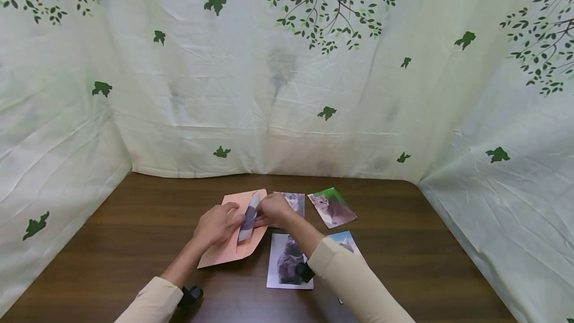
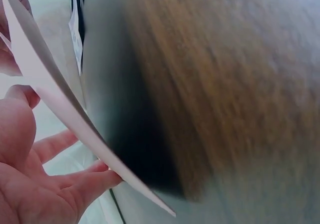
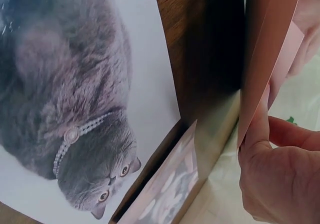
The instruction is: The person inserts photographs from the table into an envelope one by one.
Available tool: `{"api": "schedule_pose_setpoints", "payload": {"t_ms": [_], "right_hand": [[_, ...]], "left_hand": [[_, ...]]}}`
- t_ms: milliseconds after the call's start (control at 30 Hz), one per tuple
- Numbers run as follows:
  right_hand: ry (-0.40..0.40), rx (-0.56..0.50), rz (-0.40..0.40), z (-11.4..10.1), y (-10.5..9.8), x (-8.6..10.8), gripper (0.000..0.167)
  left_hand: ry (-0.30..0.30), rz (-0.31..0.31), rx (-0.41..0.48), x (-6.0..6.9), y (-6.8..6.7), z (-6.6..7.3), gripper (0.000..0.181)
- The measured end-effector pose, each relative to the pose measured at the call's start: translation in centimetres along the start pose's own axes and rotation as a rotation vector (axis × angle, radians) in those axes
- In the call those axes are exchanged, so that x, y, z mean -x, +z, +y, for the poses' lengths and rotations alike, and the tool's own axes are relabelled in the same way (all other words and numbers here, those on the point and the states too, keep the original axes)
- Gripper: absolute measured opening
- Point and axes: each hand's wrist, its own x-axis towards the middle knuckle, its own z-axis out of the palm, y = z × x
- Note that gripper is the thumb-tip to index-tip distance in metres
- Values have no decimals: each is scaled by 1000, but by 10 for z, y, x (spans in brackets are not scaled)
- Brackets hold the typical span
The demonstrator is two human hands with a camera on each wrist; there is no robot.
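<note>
A pink envelope (image 1: 218, 254) is raised at a tilt over the table, with a grey and white photo print (image 1: 249, 217) showing as a narrow strip in its opening. My left hand (image 1: 218, 224) grips the envelope's left part; the left wrist view shows the thumb and fingers (image 2: 95, 181) on opposite sides of the thin paper. At the right edge, my right hand (image 1: 274, 210) pinches the envelope, some fingers reaching in beside the photo. In the right wrist view a finger (image 3: 257, 126) slips behind the pink paper, its tip hidden.
Cat photos lie on the brown table (image 1: 134, 233) to the right: a grey cat print (image 1: 279, 263), one behind the right hand (image 1: 296, 202), one with a green corner (image 1: 333, 208), and one partly under the right sleeve (image 1: 347, 238). A leaf-printed white curtain (image 1: 202, 88) surrounds the table.
</note>
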Motion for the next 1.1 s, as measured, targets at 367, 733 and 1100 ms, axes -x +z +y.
{"api": "schedule_pose_setpoints", "payload": {"t_ms": [367,733,1100], "right_hand": [[-4,-11,-7,0,2,1,21],[2,10,0,-2,2,2,23],[17,9,9,0,8,0,17]], "left_hand": [[-46,12,5,-1,1,3,44],[-67,-6,20,-1,1,4,44],[-74,-6,22,-2,1,2,46]]}}
